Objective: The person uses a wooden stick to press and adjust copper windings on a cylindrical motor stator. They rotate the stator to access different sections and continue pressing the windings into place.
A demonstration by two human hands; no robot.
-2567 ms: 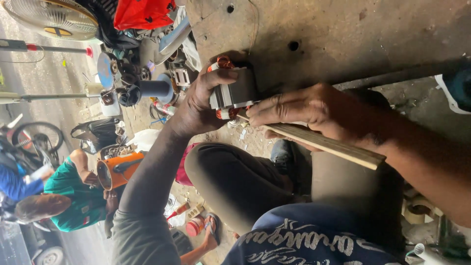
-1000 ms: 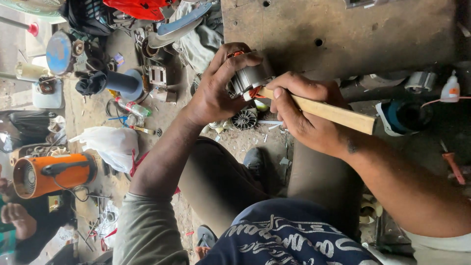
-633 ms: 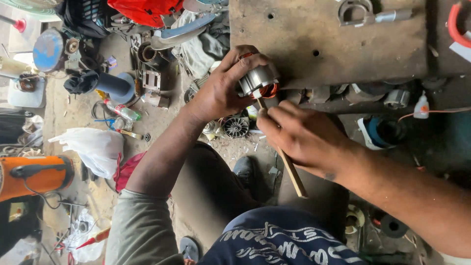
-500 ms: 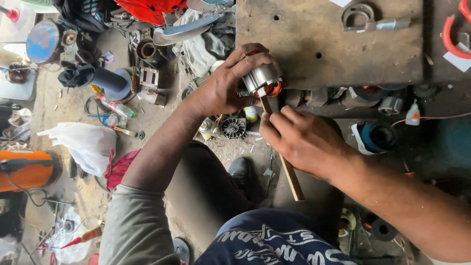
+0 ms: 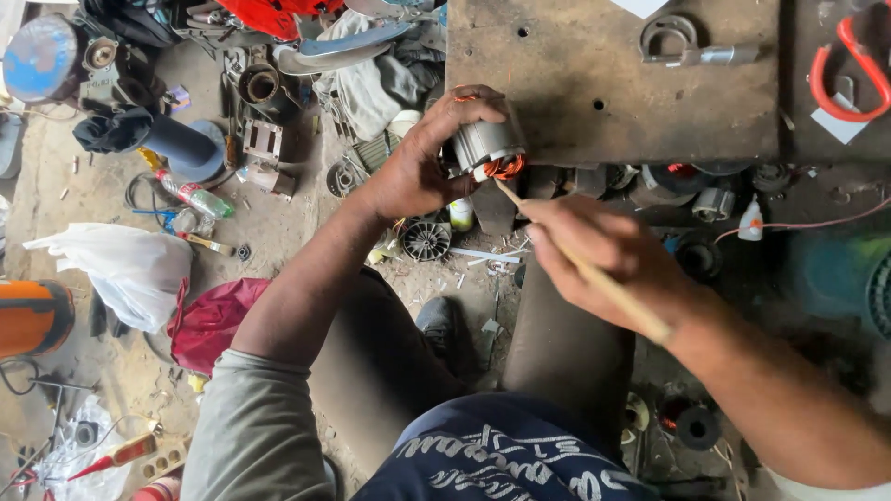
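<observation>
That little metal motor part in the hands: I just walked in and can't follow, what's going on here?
A seated person grips a small grey motor stator with copper windings in the left hand, at the edge of a worn workbench. The right hand holds a thin wooden stick, its tip at the windings. Parts and clutter lie on the floor.

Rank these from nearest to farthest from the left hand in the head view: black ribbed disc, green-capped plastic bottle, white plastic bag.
Measured from the left hand:
1. Black ribbed disc, on the ground just below it.
2. Green-capped plastic bottle, lying farther toward the left edge.
3. White plastic bag, farthest, near the left edge.
</observation>
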